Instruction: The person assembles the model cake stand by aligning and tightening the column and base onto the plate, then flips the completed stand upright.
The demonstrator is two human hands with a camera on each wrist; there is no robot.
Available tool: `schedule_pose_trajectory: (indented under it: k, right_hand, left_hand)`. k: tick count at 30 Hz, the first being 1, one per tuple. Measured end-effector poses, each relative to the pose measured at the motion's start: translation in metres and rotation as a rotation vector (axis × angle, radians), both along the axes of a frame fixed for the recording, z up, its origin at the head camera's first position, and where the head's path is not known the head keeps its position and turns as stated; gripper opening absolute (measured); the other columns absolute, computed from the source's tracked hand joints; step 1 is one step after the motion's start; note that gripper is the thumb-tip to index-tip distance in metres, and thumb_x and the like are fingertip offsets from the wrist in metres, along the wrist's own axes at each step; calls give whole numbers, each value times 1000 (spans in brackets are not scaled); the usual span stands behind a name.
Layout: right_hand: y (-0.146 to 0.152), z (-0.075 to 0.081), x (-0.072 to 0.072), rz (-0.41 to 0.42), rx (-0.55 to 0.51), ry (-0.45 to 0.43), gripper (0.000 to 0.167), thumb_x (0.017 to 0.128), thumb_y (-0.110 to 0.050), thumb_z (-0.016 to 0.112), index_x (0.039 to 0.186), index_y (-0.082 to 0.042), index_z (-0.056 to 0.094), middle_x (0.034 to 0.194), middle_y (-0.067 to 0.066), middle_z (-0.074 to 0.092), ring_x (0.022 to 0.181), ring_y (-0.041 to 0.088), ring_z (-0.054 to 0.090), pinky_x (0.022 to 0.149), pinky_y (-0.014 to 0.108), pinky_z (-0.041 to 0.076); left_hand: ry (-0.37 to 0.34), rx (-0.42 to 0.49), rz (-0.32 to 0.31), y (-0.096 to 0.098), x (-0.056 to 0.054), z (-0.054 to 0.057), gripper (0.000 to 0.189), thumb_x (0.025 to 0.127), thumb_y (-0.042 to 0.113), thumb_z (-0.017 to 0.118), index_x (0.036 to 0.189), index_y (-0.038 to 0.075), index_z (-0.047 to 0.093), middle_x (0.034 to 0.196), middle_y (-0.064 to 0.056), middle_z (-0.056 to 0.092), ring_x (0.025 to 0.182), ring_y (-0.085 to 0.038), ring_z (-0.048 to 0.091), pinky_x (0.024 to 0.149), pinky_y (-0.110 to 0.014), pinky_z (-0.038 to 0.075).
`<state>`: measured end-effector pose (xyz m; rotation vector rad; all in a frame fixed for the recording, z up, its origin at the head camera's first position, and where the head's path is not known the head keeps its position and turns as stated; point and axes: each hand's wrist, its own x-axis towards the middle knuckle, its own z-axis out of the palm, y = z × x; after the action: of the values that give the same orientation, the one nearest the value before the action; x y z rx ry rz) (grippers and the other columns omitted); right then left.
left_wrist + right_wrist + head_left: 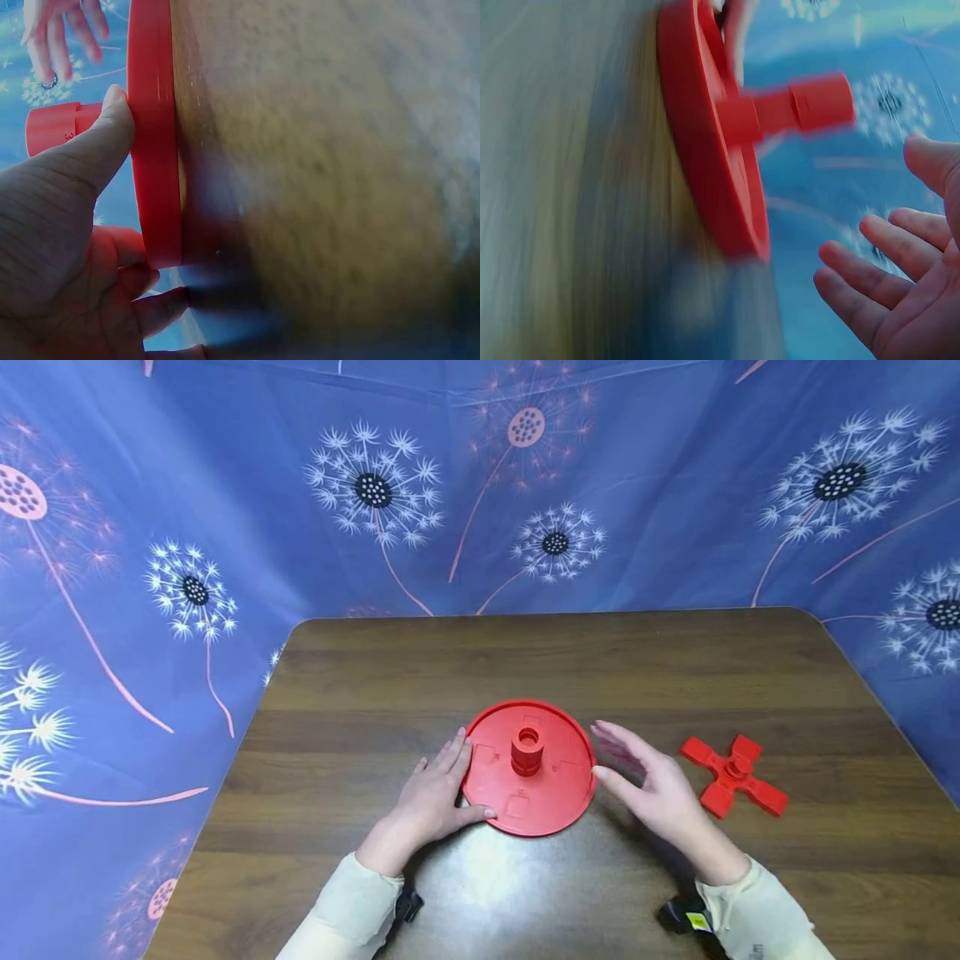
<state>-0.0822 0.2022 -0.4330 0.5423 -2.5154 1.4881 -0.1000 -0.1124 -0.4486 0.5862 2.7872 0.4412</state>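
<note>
Your left hand (433, 797) lies flat on the wooden table (360, 693), fingers straight, thumb and fingertips touching the rim of the red disc (528, 768). Your right hand (651, 785) floats just beside the disc's other side, fingers spread, holding nothing. A red cross piece (733, 775) lies farther right.

Left hand (433, 793): flat near the tabletop's front edge, fingers straight, thumb out.
Right hand (651, 781): raised, open, fingers spread, palm facing left.

Seemingly plastic disc (555, 785), wood-grain table (600, 668)
</note>
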Motion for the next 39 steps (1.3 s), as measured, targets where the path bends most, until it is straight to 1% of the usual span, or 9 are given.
schedule_pose_trajectory:
  k: [5,11,14,18,21,24,31,35,39]
  right_hand:
    - [47,5,18,-255,66,80,49,81,6,73,127,-7,63,103,-6,70,86,-3,64,71,10,48]
    - [96,4,32,-570,187,75,37,84,-4,74,120,-8,68,86,-28,59,73,-17,53,63,4,42]
    - [116,-1,35,-643,249,47,36,84,-7,74,119,-6,68,82,-17,63,68,-23,48,58,5,40]
    - [137,-10,39,-631,376,-31,41,83,-15,76,121,-3,66,86,13,68,69,-26,41,55,17,37]
    - [150,-16,41,-585,446,-98,48,82,-20,78,123,0,63,92,24,67,70,-24,38,54,27,35]
    - [159,-19,42,-556,501,-155,54,80,-26,80,123,1,62,88,23,66,68,-16,41,53,31,36]
    - [168,-20,44,-496,591,-293,50,81,-30,79,114,4,62,84,15,62,80,30,54,59,39,35]
    - [169,-21,45,-505,591,-289,36,82,-25,79,102,1,64,83,12,60,79,27,52,60,37,33]
    - [169,-21,46,-507,570,-269,35,84,-25,76,103,1,63,83,12,64,71,12,52,58,34,34]
  left_hand:
    - [6,-23,-4,-2,-1,3,104,81,65,66,156,8,20,163,-6,11,147,-27,21,113,-57,23]
    - [-9,-20,1,-3,-1,6,104,81,64,66,156,8,20,163,-6,10,147,-27,20,114,-57,21]
    - [-5,-11,3,-3,-1,6,104,81,64,66,156,8,20,163,-6,11,147,-28,20,114,-57,21]
    - [4,-5,5,-4,0,4,103,81,64,66,155,8,22,163,-6,11,146,-27,21,113,-57,22]
    - [10,-3,4,-4,0,4,103,81,65,66,155,7,23,163,-6,12,146,-28,21,113,-57,23]
    - [13,3,1,-4,1,4,103,81,65,66,155,7,23,163,-7,12,146,-28,21,113,-58,23]
    - [17,7,-7,-2,1,4,103,81,63,67,155,7,23,163,-7,12,146,-28,22,112,-58,24]
    - [19,9,-8,-1,1,4,103,81,63,67,155,6,23,163,-8,12,146,-29,23,112,-58,24]
    - [16,5,-7,0,1,4,103,81,64,66,155,7,23,163,-7,12,146,-28,22,112,-57,24]
